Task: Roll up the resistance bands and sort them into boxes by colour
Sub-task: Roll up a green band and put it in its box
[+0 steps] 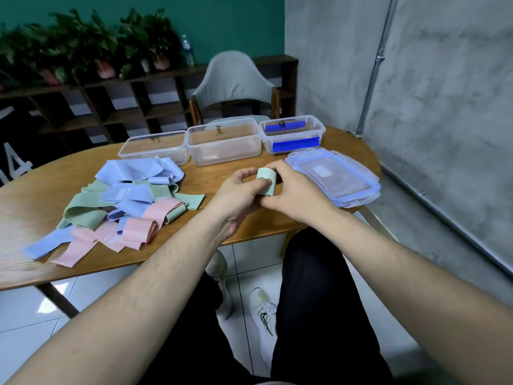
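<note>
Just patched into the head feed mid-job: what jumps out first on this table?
Dead centre, the left hand and right hand together hold a rolled green band above the table's near edge. To their left sprawls a loose pile of bands in blue, green and pink. Behind stand three clear boxes in a row, with stacked lids to the right of the hands.

Wooden desk (pixel 222 173), rounded edge: three clear boxes (pixel 224 145) lined up along its far side, a stack of lids (pixel 337 176) just right of them, and a loose heap of blue, green and pink bands (pixel 122 201) left of the lids
</note>
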Motion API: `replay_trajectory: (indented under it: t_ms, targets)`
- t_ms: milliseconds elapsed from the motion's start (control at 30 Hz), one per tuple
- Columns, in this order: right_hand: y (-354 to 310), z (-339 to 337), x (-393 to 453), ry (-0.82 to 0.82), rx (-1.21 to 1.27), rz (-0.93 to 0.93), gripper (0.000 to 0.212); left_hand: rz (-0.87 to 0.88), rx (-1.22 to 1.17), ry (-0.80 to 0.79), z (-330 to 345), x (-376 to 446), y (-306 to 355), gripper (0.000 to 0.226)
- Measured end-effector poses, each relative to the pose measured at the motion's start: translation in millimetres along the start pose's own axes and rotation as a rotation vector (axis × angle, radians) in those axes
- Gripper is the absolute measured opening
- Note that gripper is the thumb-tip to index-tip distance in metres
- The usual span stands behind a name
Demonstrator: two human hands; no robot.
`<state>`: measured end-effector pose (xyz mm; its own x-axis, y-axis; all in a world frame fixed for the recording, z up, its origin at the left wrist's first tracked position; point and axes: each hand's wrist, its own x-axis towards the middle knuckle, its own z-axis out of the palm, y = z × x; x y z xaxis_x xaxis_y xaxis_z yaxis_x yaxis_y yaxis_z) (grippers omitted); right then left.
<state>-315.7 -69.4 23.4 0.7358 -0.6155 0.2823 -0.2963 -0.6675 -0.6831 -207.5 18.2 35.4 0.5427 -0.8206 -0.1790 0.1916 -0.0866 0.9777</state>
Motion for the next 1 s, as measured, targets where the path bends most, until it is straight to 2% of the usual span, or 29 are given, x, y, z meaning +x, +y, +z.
replay_trajectory:
  t_ms: [200, 400, 533, 633, 800, 933, 1000]
  targets:
    - [-2.0, -8.6, 16.9, 0.083, 0.036, 0.046, 0.044, 0.016, -0.05, -0.11, -1.1, 18.7, 6.6, 0.039]
    - [4.0, 1.3, 42.4, 0.133, 0.1, 0.052, 0.05, 0.068, -0.037, -0.114, -8.7, 41.4, 15.9, 0.031]
    - [13.4, 3.4, 61.4, 0.079, 0.199, 0.044, 0.058, 0.099, 0.011, -0.051, -12.7, 57.6, 24.3, 0.033]
    - [29.0, 0.9, 76.7, -0.011, 0.269, 0.112, 0.064, 0.106, 0.066, 0.012, -17.3, 77.9, 29.0, 0.037]
    - [60.1, -17.3, 121.2, -0.046, 0.399, 0.205, 0.04, 0.13, 0.148, -0.029, -16.0, 126.8, 34.2, 0.035]
    - [78.7, -43.1, 165.8, -0.072, 0.376, 0.246, 0.036, 0.201, 0.202, -0.109, -3.4, 173.8, 44.2, 0.036]
    - [87.6, -53.6, 188.7, -0.082, 0.356, 0.261, 0.032, 0.251, 0.274, -0.1, 1.3, 199.2, 49.9, 0.036]
